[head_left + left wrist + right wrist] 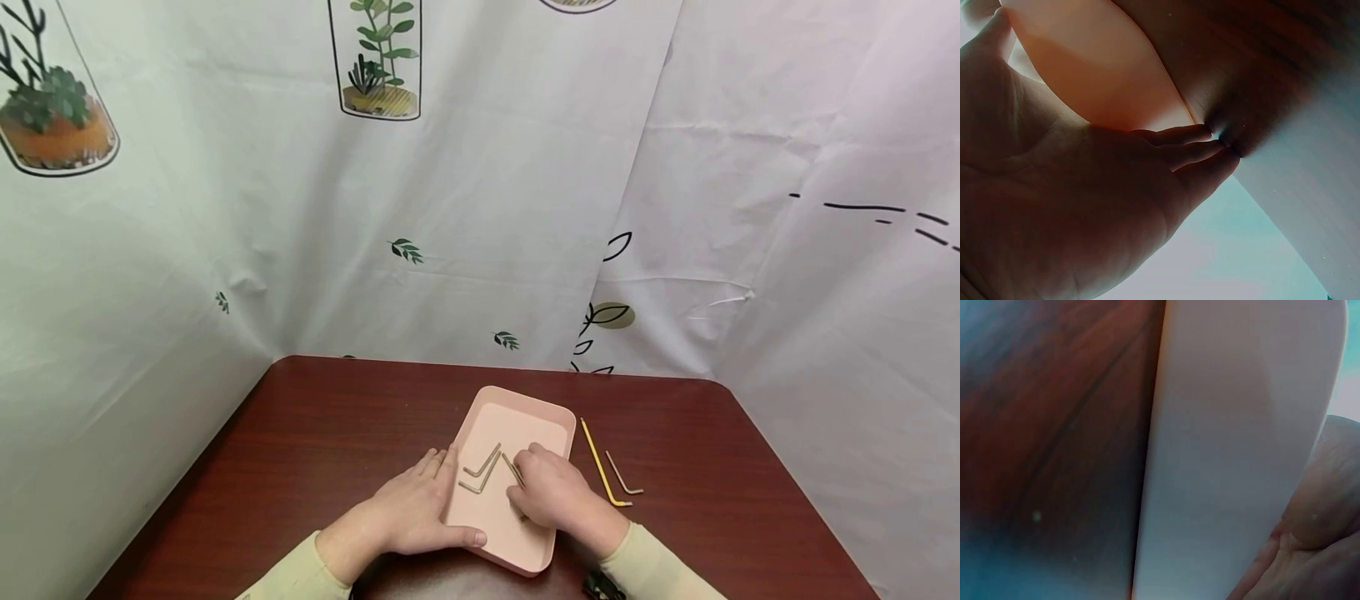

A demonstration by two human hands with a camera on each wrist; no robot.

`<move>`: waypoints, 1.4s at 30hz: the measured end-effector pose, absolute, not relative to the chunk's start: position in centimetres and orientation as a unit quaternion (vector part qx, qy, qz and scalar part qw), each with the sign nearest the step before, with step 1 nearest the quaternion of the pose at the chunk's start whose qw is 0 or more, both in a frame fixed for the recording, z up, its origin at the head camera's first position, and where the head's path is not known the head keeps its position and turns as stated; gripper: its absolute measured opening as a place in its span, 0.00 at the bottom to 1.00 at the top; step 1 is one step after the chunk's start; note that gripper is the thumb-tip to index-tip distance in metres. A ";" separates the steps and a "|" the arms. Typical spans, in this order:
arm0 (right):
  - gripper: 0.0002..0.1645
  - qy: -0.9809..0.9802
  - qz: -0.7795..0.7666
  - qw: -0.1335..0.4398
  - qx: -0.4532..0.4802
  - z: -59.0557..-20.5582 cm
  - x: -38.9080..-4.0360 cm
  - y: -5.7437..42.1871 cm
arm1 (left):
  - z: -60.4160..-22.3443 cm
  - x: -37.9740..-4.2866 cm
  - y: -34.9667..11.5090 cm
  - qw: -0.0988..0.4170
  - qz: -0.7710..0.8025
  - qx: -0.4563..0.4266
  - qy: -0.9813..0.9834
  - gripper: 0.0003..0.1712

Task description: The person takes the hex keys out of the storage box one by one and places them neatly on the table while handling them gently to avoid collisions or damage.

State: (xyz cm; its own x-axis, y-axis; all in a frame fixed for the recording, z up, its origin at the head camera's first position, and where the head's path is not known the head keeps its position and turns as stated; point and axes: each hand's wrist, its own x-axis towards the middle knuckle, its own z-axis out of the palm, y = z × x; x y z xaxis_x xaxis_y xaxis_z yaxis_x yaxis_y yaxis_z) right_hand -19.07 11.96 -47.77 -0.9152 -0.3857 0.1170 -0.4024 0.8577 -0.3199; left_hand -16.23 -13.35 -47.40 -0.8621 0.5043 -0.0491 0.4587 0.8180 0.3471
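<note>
A pink rectangular tray (498, 546) lies aslant on the table. My left hand (412, 504) rests along its left side, fingers straight against the outer wall and thumb over the rim; the left wrist view shows these fingers (1191, 153) reaching down beside the wall. Inside the tray, my right hand (551, 492) has its fingers curled down on a metal hex key (513, 469), partly hidden under them. Just left of that hand lie two more L-shaped keys, a smaller hex key (487, 461) and a longer hex key (483, 479). In the right wrist view the tray wall (1222, 456) hides the fingertips.
Right of the tray, a yellow-coated hex key (597, 458) and a bare metal hex key (621, 475) lie on the dark red-brown table (337, 417). Patterned white cloth (487, 208) hangs behind the table and on both sides. A dark object (602, 586) shows below the right sleeve.
</note>
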 end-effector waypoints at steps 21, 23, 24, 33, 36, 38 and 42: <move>0.07 -0.959 0.151 0.043 0.237 -48.0 -18.9 11.5 | -47.5 -16.3 -13.3 0.064 0.171 0.256 0.949 0.82; 0.07 -0.958 0.154 0.043 0.238 -48.0 -19.0 11.6 | -47.5 -16.3 -13.3 0.063 0.171 0.255 0.950 0.82; 0.07 -0.958 0.156 0.042 0.238 -48.1 -19.0 11.6 | -47.5 -16.3 -13.3 0.063 0.171 0.255 0.950 0.82; 0.10 -0.957 0.157 0.043 0.242 -48.3 -19.0 11.7 | -47.5 -16.2 -13.3 0.063 0.174 0.256 0.949 0.82; 0.11 -0.957 0.152 0.049 0.243 -48.3 -19.0 11.7 | -47.5 -16.2 -13.3 0.064 0.174 0.255 0.949 0.82; 0.11 -0.957 0.150 0.051 0.243 -48.3 -19.0 11.7 | -47.5 -16.2 -13.3 0.065 0.172 0.255 0.949 0.82; 0.11 -0.958 0.151 0.050 0.239 -48.2 -18.9 11.7 | -47.5 -16.2 -13.3 0.067 0.171 0.253 0.950 0.81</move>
State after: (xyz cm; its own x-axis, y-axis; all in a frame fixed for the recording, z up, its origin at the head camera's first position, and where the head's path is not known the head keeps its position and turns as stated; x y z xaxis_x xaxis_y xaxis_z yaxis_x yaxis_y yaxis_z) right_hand -18.93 11.71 -48.19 -0.8806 -0.4429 0.1683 -0.4732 0.8401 -0.2651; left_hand -16.24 -13.33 -47.46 -0.8628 0.5040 -0.0406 0.4580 0.8131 0.3594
